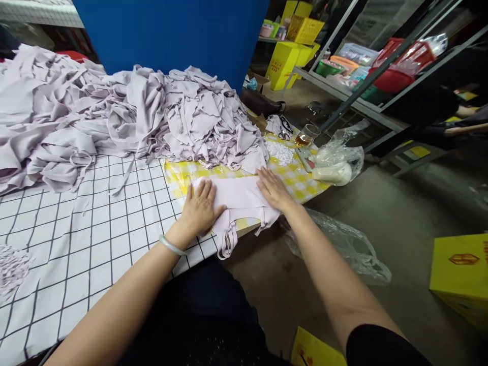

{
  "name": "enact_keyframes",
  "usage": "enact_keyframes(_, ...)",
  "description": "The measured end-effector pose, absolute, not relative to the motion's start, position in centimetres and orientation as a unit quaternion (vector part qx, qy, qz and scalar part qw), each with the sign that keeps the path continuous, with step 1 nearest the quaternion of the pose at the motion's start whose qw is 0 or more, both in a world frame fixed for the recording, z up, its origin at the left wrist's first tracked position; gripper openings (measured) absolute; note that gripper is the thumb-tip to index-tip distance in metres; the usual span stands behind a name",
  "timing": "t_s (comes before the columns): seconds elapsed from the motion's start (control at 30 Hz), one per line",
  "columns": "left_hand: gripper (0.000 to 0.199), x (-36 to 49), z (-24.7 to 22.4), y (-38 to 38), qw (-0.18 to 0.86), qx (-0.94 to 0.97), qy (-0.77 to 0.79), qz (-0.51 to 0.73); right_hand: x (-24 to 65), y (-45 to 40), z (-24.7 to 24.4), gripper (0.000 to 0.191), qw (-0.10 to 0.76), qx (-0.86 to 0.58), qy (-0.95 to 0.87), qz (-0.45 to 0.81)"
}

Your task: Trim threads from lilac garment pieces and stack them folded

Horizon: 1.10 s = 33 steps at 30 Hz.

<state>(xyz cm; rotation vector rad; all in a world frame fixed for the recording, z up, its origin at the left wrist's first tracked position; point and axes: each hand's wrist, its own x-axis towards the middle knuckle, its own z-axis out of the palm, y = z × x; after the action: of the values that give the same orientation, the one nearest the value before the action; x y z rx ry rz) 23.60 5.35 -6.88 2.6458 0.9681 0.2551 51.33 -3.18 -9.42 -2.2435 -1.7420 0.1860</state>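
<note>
A pale lilac strappy garment [238,193] lies spread on the yellow checked cloth [179,175] at the table's near edge. Its straps hang over that edge. My left hand [201,206] rests flat on the garment's left side, fingers spread. On its right side my right hand [275,190] also lies flat, fingers stretched out. Neither hand grips the fabric. Just beyond them rises a large heap of the same lilac fabric pieces [206,119].
Small white scraps [281,151], a glass of brown drink [307,135], a phone [304,159] and a white bottle in clear plastic [332,174] stand to the right. A blue panel [168,35] is behind the heap. Yellow boxes [461,274] are on the floor.
</note>
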Motion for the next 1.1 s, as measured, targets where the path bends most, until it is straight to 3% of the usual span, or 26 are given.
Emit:
enact_keyframes(0.2, 0.077, 20.5, -6.4, 4.3, 0.235, 0.907, 0.344, 0.069, 51.3, -5.1, -11.5, 0.062, 0.107, -0.794, -0.599, -0.006)
enact_keyframes(0.3, 0.076, 16.7, -5.9, 4.0, 0.306, 0.865, 0.375, 0.134, 47.3, -2.5, -9.8, 0.059, 0.214, -0.740, -0.620, -0.152)
enact_keyframes(0.4, 0.062, 13.0, -6.0, 4.0, 0.361, 0.783, 0.451, 0.232, 38.9, 2.9, -7.2, 0.044, 0.303, -0.614, -0.713, -0.153)
enact_keyframes(0.47, 0.053, 11.1, -6.0, 4.0, 0.395, 0.725, 0.475, 0.305, 32.3, 8.1, -5.8, 0.039, 0.264, -0.537, -0.795, -0.098)
enact_keyframes(0.57, 0.046, 8.9, -5.5, 4.2, 0.454, 0.660, 0.472, 0.368, 25.1, 16.7, -3.9, 0.051, 0.151, -0.536, -0.824, -0.102)
enact_keyframes(0.7, 0.042, 5.3, -4.3, 5.4, 0.506, 0.582, 0.489, 0.408, 22.1, 23.4, -1.0, 0.036, 0.109, -0.547, -0.822, -0.117)
enact_keyframes(0.83, 0.046, 1.7, -3.1, 8.1, 0.517, 0.471, 0.529, 0.481, 20.1, 18.6, 0.1, 0.028, 0.127, -0.480, -0.859, -0.122)
enact_keyframes(0.9, 0.049, 0.8, -2.6, 9.3, 0.557, 0.423, 0.520, 0.490, 17.8, 12.6, -1.0, 0.026, 0.178, -0.366, -0.909, -0.090)
enact_keyframes(1.0, 0.048, 0.6, -2.1, 9.6, 0.662, 0.421, 0.469, 0.406, 14.2, 2.8, -4.0, 0.021, 0.254, -0.181, -0.950, 0.022)
enact_keyframes(1.1, 0.045, 0.6, -2.7, 8.2, 0.693, 0.448, 0.445, 0.346, 12.6, -4.2, -5.8, 0.016, 0.229, -0.127, -0.956, 0.128)
